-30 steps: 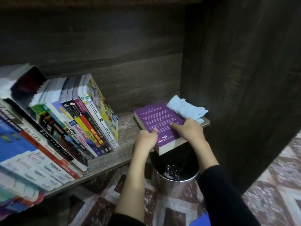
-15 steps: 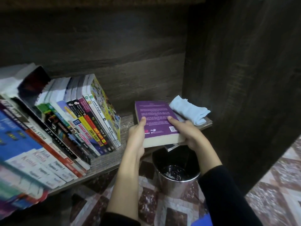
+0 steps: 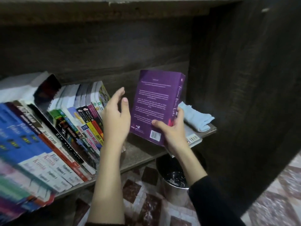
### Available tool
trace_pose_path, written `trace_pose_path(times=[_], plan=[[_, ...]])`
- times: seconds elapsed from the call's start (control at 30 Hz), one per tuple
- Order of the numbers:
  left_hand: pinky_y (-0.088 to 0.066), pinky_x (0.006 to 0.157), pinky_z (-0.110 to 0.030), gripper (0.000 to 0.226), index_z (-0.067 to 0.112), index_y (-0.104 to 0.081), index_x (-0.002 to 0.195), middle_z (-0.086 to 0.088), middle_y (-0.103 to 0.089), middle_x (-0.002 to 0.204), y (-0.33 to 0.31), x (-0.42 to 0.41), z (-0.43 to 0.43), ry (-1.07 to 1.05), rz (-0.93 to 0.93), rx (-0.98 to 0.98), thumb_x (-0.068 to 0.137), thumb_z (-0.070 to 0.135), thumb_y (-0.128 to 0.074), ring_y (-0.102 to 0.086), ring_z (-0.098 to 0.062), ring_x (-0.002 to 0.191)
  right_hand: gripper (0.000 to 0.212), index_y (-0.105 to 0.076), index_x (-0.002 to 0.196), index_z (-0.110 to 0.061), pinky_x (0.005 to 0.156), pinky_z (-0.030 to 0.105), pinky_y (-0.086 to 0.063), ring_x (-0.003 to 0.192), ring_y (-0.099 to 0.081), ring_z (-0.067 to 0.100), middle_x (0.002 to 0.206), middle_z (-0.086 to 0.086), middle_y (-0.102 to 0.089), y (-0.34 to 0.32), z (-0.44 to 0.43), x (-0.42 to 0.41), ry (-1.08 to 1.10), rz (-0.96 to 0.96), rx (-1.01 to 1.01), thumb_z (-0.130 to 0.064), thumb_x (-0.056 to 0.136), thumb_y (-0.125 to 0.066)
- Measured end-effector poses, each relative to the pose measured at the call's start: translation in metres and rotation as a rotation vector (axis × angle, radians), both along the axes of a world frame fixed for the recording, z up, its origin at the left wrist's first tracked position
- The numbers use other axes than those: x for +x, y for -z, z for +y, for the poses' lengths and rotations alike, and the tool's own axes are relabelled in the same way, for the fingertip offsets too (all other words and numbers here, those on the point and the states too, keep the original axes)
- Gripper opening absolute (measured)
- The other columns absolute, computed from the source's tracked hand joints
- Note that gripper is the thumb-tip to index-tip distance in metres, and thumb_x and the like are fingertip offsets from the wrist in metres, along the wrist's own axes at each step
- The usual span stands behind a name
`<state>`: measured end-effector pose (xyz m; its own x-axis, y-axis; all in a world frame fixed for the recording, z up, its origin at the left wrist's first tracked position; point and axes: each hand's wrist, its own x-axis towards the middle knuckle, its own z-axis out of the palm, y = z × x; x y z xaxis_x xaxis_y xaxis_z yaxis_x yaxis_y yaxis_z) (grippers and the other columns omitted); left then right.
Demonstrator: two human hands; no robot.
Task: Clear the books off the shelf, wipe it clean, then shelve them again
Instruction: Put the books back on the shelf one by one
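Observation:
My right hand (image 3: pixel 172 131) grips a purple book (image 3: pixel 156 103) by its lower right corner and holds it upright above the wooden shelf (image 3: pixel 140 154), back cover facing me. My left hand (image 3: pixel 116 118) hovers open just left of the book, fingers straight, not touching it. A row of leaning books (image 3: pixel 65 128) fills the left half of the shelf. A folded light-blue cloth (image 3: pixel 195 118) lies at the shelf's right end. A thin book with a barcode (image 3: pixel 192 137) lies flat under my right hand.
A metal bucket (image 3: pixel 174 188) with water stands on the patterned floor tiles (image 3: pixel 146 206) below the shelf's right end. The dark wooden side panel (image 3: pixel 244 95) closes off the shelf on the right. A bare stretch of shelf lies between the leaning books and the purple book.
The purple book was lying flat under both hands; my right hand has lifted and stood it upright. My left hand has let go and moved left toward the leaning books.

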<state>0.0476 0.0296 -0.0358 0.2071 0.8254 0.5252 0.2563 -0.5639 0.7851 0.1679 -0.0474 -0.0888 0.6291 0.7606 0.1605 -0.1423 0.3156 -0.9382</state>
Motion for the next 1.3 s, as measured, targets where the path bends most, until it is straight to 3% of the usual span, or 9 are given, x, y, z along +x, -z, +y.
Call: trace_pose_path(times=[0.07, 0.17, 0.27, 0.37, 0.63, 0.83, 0.97, 1.1, 1.3], plan=[[-0.034, 0.109, -0.043, 0.035, 0.020, -0.051, 0.134, -0.005, -0.055, 0.135, -0.010, -0.005, -0.005, -0.028, 0.050, 0.141, 0.100, 0.020, -0.042, -0.045, -0.022, 0.129, 0.064, -0.033, 0.125, -0.022, 0.093, 0.034, -0.052, 0.100, -0.064, 0.006, 0.114, -0.006, -0.060, 0.009, 0.012, -0.017, 0.122, -0.173, -0.014, 0.002, 0.079, -0.071], [-0.004, 0.117, -0.043, 0.043, 0.021, -0.047, 0.138, 0.005, -0.042, 0.146, -0.019, -0.013, -0.006, -0.043, 0.206, 0.342, 0.098, 0.035, -0.038, -0.020, -0.015, 0.143, 0.070, -0.031, 0.134, -0.024, 0.091, 0.044, -0.049, 0.099, -0.063, 0.022, 0.104, -0.019, -0.057, 0.021, 0.026, -0.042, 0.240, -0.394, -0.079, -0.017, 0.078, -0.071], [0.008, 0.114, -0.043, 0.059, 0.029, -0.037, 0.143, 0.013, -0.032, 0.151, -0.018, -0.024, -0.002, -0.014, 0.346, 0.360, 0.091, 0.057, -0.037, -0.007, -0.009, 0.144, 0.068, -0.033, 0.138, -0.022, 0.084, 0.036, -0.046, 0.100, -0.061, 0.033, 0.113, 0.001, -0.063, 0.034, 0.034, -0.061, 0.233, -0.584, -0.157, -0.013, 0.080, -0.068], [0.006, 0.115, -0.041, 0.075, 0.034, -0.035, 0.142, 0.015, -0.031, 0.151, -0.014, -0.041, 0.004, -0.039, 0.515, 0.370, 0.077, 0.059, -0.063, -0.010, -0.009, 0.145, 0.074, -0.021, 0.134, -0.035, 0.084, 0.036, -0.044, 0.102, -0.060, 0.037, 0.122, 0.014, -0.061, 0.045, 0.039, -0.082, 0.203, -0.703, -0.157, -0.011, 0.078, -0.062], [0.003, 0.113, -0.047, 0.085, 0.039, -0.037, 0.140, 0.016, -0.037, 0.147, -0.016, -0.053, 0.012, -0.115, 0.772, 0.354, 0.066, 0.055, -0.075, -0.016, -0.006, 0.143, 0.074, -0.014, 0.133, -0.034, 0.087, 0.035, -0.043, 0.106, -0.057, 0.038, 0.125, 0.014, -0.056, 0.063, 0.047, -0.082, 0.033, -0.747, -0.258, -0.020, 0.078, -0.060], [0.009, 0.110, -0.054, 0.084, 0.040, -0.034, 0.142, 0.016, -0.025, 0.154, -0.018, -0.053, 0.011, -0.161, 0.833, 0.349, 0.070, 0.051, -0.074, -0.008, -0.008, 0.144, 0.091, -0.017, 0.136, -0.042, 0.099, 0.039, -0.047, 0.111, -0.061, 0.023, 0.128, 0.004, -0.056, 0.050, 0.047, -0.041, -0.394, -0.700, -0.371, -0.011, 0.067, -0.067], [0.013, 0.105, -0.066, 0.080, 0.043, -0.038, 0.139, 0.016, -0.033, 0.149, -0.022, -0.053, 0.013, -0.242, 0.859, 0.330, 0.069, 0.052, -0.075, -0.015, -0.013, 0.143, 0.096, -0.031, 0.145, -0.038, 0.111, 0.029, -0.035, 0.127, -0.049, 0.012, 0.141, 0.001, -0.051, 0.052, 0.048, -0.030, -0.352, -0.675, -0.390, 0.007, 0.071, -0.073], [0.004, 0.110, -0.055, 0.064, 0.037, -0.044, 0.137, 0.015, -0.045, 0.140, -0.019, -0.051, 0.018, -0.290, 0.800, 0.324, 0.079, 0.041, -0.070, -0.028, -0.013, 0.134, 0.091, -0.036, 0.145, -0.036, 0.111, 0.034, -0.037, 0.128, -0.049, 0.012, 0.142, 0.001, -0.049, 0.058, 0.057, -0.037, -0.262, -0.628, -0.348, 0.008, 0.074, -0.071], [-0.006, 0.103, -0.043, 0.050, 0.035, -0.055, 0.128, 0.012, -0.056, 0.127, -0.008, -0.042, 0.027, -0.417, 0.670, 0.411, 0.081, 0.034, -0.070, -0.040, -0.017, 0.118, 0.072, -0.046, 0.140, -0.025, 0.089, -0.007, -0.026, 0.115, -0.048, 0.000, 0.136, 0.004, -0.055, 0.061, 0.070, -0.040, -0.132, -0.599, -0.359, 0.007, 0.079, -0.068]])
